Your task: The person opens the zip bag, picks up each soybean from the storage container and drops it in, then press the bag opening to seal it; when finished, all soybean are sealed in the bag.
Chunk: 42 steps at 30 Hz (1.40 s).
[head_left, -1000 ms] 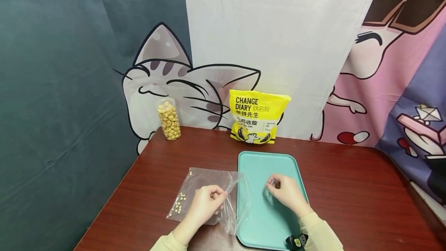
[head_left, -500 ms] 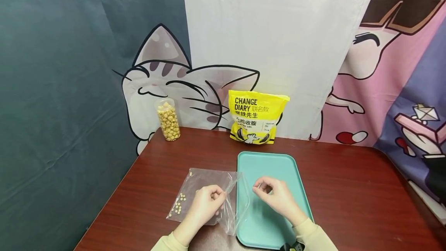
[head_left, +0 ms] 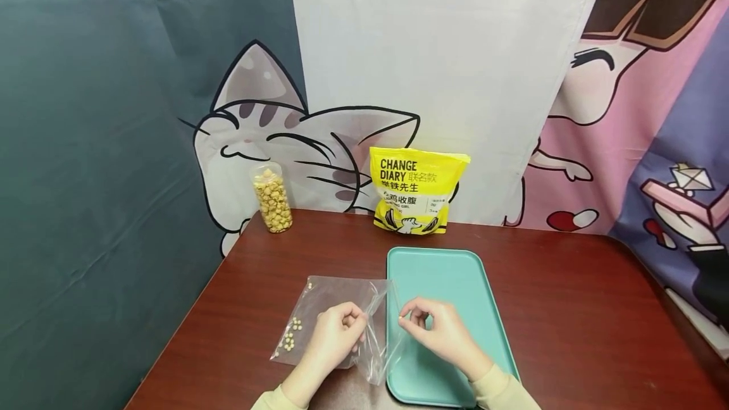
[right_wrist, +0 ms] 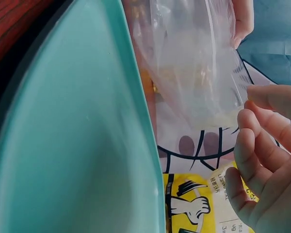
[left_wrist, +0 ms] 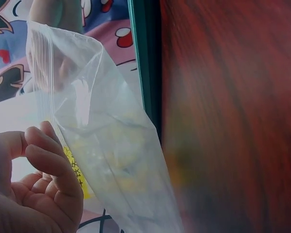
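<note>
A clear zip bag (head_left: pixel 330 296) lies on the table, its mouth end overlapping the tray. Several small pale-yellow round pieces (head_left: pixel 290 338) sit inside it, mostly toward its left end. My left hand (head_left: pixel 338 332) pinches the upper side near the bag's mouth, holding it raised; in the left wrist view the bag (left_wrist: pixel 111 126) stands up beside the curled fingers. Thumb and forefinger of my right hand (head_left: pixel 441 331) pinch a tiny yellowish piece (head_left: pixel 401 317) right at the bag's mouth. In the right wrist view those fingertips (right_wrist: pixel 256 92) overlap the bag's edge.
A turquoise tray (head_left: pixel 438 264) lies under my right hand. Toward the back stand a clear jar of popcorn (head_left: pixel 274 202) on the left and a yellow snack pouch (head_left: pixel 418 188) in the middle. A printed cloth (head_left: pixel 353 49) hangs behind the table (head_left: pixel 569 309).
My right hand has moved left and slightly nearer, from over the tray to the bag's mouth. My left hand keeps its hold on the bag. The head view has shifted slightly.
</note>
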Tool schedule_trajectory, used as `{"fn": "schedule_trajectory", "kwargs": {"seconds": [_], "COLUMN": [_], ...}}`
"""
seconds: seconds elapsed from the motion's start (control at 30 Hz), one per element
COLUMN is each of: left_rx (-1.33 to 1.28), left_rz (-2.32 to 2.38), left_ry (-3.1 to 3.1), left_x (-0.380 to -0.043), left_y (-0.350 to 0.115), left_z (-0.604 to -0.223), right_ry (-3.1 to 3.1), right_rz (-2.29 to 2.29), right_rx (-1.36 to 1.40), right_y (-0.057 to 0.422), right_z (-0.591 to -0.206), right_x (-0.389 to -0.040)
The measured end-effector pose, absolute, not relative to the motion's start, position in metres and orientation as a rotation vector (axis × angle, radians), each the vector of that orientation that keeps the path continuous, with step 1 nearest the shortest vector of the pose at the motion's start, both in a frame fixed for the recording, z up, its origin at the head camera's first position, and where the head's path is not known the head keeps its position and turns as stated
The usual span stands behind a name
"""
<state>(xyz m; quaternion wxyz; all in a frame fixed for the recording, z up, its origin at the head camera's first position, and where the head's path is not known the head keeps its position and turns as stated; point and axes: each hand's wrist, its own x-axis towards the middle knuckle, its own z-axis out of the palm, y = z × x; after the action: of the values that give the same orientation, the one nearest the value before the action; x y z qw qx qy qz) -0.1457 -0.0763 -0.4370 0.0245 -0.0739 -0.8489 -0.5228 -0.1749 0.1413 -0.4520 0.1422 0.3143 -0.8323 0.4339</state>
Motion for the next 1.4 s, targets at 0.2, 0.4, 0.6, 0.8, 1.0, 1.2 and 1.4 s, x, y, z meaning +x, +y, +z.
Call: {"fn": "schedule_trajectory", "kwargs": {"seconds": [0.2,0.4,0.6,0.8,1.0,1.2,1.4], "left_rx": [-0.235,-0.253,-0.316,-0.435,-0.556,-0.584,-0.544], "left_rz": [-1.612,-1.607,-1.55,-1.596,-1.66,-1.605,-1.63], "left_ry": [-2.624,-2.624,-2.608,-2.601,-2.576,-2.499,-2.449], "left_x": [-0.145,-0.145,-0.144,-0.14,-0.138,-0.138,-0.137], "left_y": [-0.078,-0.078,-0.08,-0.081,-0.082,-0.086,-0.09], "left_z": [-0.44,-0.439,-0.436,-0.434,-0.435,-0.435,-0.432], "right_ry": [-2.381,-2.34,-2.218,-2.218,-2.328,-2.279,-2.24], "right_rz": [1.238,1.254,1.314,1.288,1.261,1.306,1.339], "right_rx": [0.992,0.994,0.864,0.795,1.028,1.108,1.117], "right_y": [0.137,0.137,0.14,0.144,0.148,0.148,0.142], "right_z": [-0.452,-0.453,-0.451,-0.432,-0.427,-0.43,-0.407], "right_x": [-0.173,-0.172,-0.172,-0.173,-0.174,-0.17,-0.157]}}
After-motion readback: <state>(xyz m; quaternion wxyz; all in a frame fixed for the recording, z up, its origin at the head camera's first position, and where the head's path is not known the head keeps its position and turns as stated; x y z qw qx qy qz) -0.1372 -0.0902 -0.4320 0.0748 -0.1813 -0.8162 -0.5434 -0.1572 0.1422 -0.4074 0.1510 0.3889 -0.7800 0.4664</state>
